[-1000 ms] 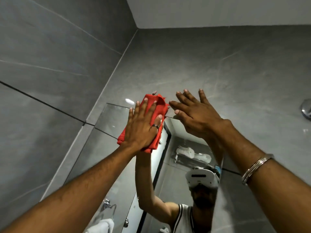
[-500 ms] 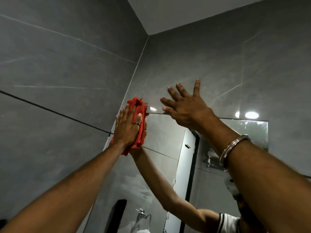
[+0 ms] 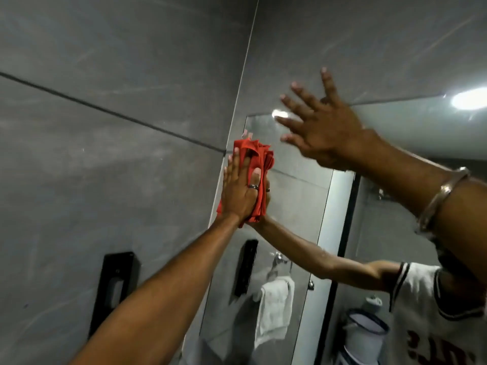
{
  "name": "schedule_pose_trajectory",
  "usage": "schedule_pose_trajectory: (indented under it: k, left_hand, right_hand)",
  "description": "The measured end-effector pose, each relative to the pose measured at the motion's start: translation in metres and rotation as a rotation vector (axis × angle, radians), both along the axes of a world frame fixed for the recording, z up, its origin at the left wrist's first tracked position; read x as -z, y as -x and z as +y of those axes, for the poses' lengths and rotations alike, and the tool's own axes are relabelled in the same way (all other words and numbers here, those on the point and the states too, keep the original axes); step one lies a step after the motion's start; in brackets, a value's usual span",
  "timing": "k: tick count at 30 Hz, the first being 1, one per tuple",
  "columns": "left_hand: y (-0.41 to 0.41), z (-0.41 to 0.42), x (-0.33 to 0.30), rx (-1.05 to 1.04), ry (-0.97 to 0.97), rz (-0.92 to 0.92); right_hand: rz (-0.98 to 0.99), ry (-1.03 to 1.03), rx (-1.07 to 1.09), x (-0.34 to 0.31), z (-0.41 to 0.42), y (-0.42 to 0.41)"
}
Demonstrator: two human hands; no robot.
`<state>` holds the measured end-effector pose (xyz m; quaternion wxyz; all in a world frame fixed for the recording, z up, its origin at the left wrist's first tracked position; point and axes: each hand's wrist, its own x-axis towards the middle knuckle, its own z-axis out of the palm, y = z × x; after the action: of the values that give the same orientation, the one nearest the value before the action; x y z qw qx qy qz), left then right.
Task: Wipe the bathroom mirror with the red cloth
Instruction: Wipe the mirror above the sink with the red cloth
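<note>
The red cloth (image 3: 259, 164) is bunched flat against the bathroom mirror (image 3: 297, 196) near its upper left corner. My left hand (image 3: 238, 192), with a ring on one finger, presses the cloth onto the glass with fingers straight. My right hand (image 3: 320, 125) is raised with fingers spread near the mirror's top edge, holding nothing; a metal bangle sits on that wrist. I cannot tell whether the right palm touches the glass. The mirror reflects my left arm and the cloth.
Grey tiled walls (image 3: 105, 127) meet in a corner just left of the mirror. A black wall fitting (image 3: 116, 288) hangs on the left wall below my left arm. Reflected in the mirror are a white towel (image 3: 274, 309), a door frame and a ceiling light (image 3: 469, 100).
My left hand has slid the cloth down the mirror's left edge from its top corner. The view has swung down and left, and my right hand has stayed near the top edge.
</note>
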<state>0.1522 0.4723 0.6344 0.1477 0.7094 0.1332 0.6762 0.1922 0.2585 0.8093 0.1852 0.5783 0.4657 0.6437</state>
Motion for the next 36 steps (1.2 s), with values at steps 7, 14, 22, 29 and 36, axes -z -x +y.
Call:
schedule_pose_trajectory:
  k: [7,14,22,29,36]
  left_hand:
    - [0.011,-0.011,0.127,0.071,0.083,0.048]
    - [0.015,-0.020,0.288,0.067,0.283,0.105]
    - [0.011,-0.082,0.343,0.107,0.468,0.034]
    - [-0.013,-0.181,0.347,0.095,0.408,0.038]
    - [-0.032,-0.306,0.329,0.038,0.174,0.057]
  right_hand:
    - [0.140,0.240,0.022,0.160,-0.001,0.000]
    - [0.274,0.138,-0.075,0.282,-0.040,0.016]
    - [0.136,0.012,-0.125,0.360,-0.088,0.021]
    - [0.270,-0.021,-0.037,0.379,-0.151,0.013]
    - [0.293,-0.129,0.023,0.379,-0.235,-0.007]
